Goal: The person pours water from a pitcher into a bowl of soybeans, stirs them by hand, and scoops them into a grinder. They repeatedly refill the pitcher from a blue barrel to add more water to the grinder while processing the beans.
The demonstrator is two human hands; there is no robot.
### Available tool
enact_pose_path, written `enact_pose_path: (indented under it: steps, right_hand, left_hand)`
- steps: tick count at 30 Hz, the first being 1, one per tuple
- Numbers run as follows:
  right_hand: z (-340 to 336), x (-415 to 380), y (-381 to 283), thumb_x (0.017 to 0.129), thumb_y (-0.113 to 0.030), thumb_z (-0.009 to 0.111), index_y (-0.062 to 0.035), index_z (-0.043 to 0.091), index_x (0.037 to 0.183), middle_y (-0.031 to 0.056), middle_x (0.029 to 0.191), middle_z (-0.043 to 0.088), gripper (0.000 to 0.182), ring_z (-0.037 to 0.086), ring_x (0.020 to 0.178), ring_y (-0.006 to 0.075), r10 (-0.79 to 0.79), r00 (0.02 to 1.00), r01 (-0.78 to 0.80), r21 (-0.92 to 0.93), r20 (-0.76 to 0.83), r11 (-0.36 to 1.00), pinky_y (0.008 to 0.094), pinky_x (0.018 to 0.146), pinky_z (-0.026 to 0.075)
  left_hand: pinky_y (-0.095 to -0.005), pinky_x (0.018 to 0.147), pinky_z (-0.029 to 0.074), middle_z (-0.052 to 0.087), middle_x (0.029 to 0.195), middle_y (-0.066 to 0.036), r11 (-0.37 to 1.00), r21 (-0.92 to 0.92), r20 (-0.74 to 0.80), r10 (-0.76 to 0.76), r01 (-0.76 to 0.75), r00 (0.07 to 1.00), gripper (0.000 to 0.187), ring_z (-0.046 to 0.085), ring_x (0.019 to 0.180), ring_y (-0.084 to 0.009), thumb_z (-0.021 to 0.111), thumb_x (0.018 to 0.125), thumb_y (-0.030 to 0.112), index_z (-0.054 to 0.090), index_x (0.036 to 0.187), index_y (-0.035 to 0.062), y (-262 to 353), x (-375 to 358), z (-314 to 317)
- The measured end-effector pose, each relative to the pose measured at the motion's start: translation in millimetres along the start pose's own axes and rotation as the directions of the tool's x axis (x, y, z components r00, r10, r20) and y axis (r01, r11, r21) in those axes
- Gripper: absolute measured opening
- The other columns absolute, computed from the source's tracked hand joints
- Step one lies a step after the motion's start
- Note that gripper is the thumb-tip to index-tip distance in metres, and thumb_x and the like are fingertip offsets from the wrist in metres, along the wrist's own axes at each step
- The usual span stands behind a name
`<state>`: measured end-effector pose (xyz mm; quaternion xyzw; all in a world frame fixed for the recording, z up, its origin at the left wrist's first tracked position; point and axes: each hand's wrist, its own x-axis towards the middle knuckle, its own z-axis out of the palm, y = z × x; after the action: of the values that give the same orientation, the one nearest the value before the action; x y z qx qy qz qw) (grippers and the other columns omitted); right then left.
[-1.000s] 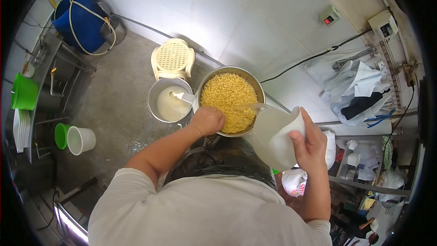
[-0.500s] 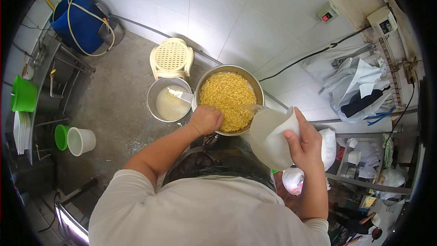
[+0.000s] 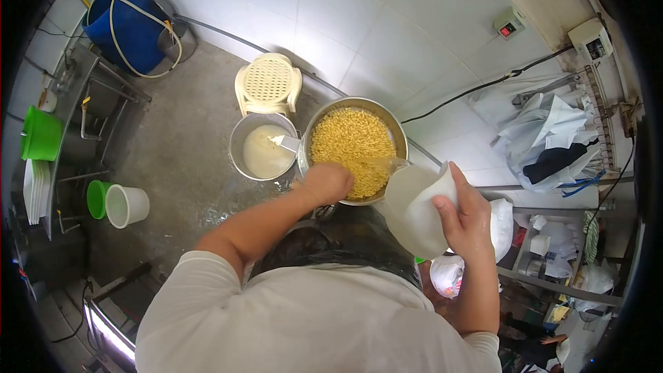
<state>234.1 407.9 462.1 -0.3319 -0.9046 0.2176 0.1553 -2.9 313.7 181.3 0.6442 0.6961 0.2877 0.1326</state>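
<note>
Tiled corner, concrete floor. Right hand [image 3: 468, 221] grips tilted jug [image 3: 414, 208] – pour underway into pan of yellow grains [image 3: 352, 148]; left hand [image 3: 327, 182] closed on pan rim. Jug looks part full.

— What's the right hand [image 3: 464, 215] doing?
— Tipping a white jug [image 3: 414, 208] over the pot [image 3: 354, 148] of yellow grains.
— The left hand [image 3: 327, 183]?
— On the pot's near rim (smaller pot [image 3: 263, 146] just beside).

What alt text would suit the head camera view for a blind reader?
A right hand tips a white jug over a metal pot of yellow grains, while the left hand rests on its rim. A smaller pot stands beside it.
</note>
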Motion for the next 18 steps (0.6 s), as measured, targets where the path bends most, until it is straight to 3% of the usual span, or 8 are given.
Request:
enact_pose_path:
  steps: [13, 18]
  right_hand:
    - [0, 9, 1, 0.099, -0.036, 0.076, 0.0069, 0.057, 0.147, 0.0282, 0.107, 0.073, 0.067, 0.072, 0.094, 0.0431, -0.02, 0.999, 0.021, -0.025, 0.027, 0.999, 0.0446, 0.086, 0.057]
    - [-1, 11, -7, 0.099, -0.036, 0.076, 0.0073, 0.057, 0.146, 0.0291, 0.108, 0.073, 0.066, 0.073, 0.096, 0.0435, 0.013, 0.998, -0.011, -0.032, 0.066, 0.999, 0.0446, 0.088, 0.057]
  left_hand:
    - [-0.0516, 0.066, 0.057, 0.069, 0.073, -0.016, 1.0, 0.001, -0.07, 0.03, -0.03, 0.997, 0.034, 0.069, 0.07, -0.0388, 0.065, 0.097, 0.03, 0.072, 0.073, 0.007, -4, -2, 3]
    - [-0.0509, 0.069, 0.058, 0.071, 0.078, -0.016, 1.0, -0.019, 0.001, 0.02, -0.02, 1.0, 0.035, 0.071, 0.074, -0.0383, 0.062, 0.099, 0.031, 0.073, 0.076, 0.0075, -5, -4, 0]
